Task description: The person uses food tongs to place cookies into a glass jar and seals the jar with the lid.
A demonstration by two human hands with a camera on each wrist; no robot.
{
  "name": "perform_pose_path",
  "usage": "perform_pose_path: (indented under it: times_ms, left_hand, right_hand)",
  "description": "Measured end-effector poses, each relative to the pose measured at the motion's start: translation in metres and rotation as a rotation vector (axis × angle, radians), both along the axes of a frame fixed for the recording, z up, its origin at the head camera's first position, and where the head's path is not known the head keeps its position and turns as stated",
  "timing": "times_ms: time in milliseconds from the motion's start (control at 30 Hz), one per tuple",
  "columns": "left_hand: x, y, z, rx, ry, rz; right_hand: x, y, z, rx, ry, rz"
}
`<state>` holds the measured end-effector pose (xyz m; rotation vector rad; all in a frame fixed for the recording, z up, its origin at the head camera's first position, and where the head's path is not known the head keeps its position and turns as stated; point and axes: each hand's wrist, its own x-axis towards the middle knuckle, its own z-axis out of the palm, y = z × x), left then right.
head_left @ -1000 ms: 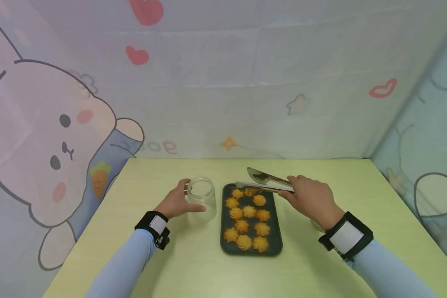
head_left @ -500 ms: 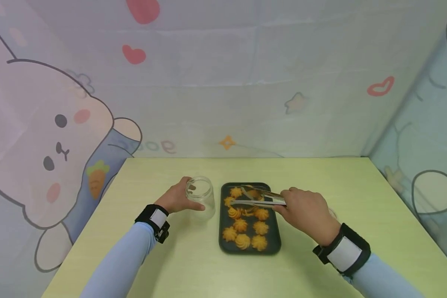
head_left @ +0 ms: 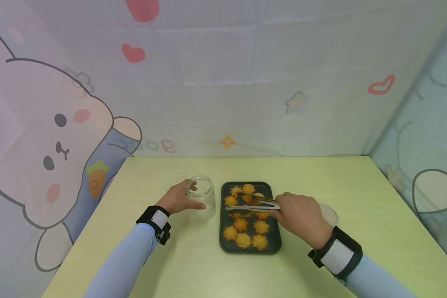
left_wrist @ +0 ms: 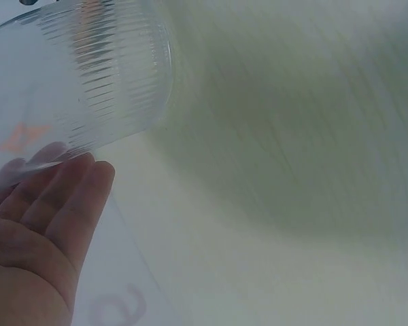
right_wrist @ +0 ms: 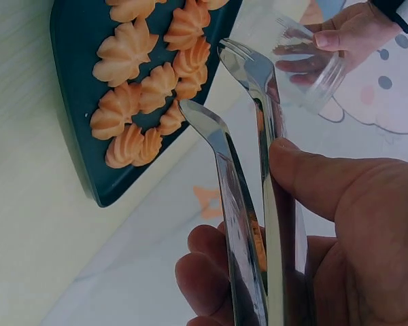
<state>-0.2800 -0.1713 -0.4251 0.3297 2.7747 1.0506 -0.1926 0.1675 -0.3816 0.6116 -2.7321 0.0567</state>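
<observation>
My left hand (head_left: 179, 199) holds a clear glass jar (head_left: 203, 198) upright on the table, thumb on the near side and fingers behind. Ribbed glass shows on the jar (left_wrist: 122, 75) in the left wrist view. In my right hand (head_left: 299, 216) is a pair of metal tongs (head_left: 258, 203), gripped between thumb and fingers. Its two arms stand apart in the right wrist view, with their tips (right_wrist: 202, 122) over the cookies. Several golden piped cookies (head_left: 243, 241) lie in rows on the dark baking tray (head_left: 223, 247); the tongs hide some in the middle rows.
A pale round disc (head_left: 329, 215) lies on the table right of the tray, partly behind my right hand. The light yellow table (head_left: 208, 273) ends at the back against a printed cloth (head_left: 264, 82) with hearts and a rabbit.
The tongs have come down over the tray and toward me, from its far edge to the middle rows. My right hand moved with them; my left hand stays at the jar.
</observation>
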Motion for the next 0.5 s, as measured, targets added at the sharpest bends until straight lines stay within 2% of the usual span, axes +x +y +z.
perform_pose_path:
  times_ms: [200,500]
  left_hand:
    - [0.0011,0.0010,0.0011,0.010,-0.008,0.004]
    - [-0.0031,-0.0015,-0.0058,0.027,-0.015,-0.002]
  right_hand:
    - [-0.0002,-0.0044,-0.0016,0.013,-0.028,-0.011]
    - [-0.0002,-0.0084,-0.0056,0.018,0.014,-0.022]
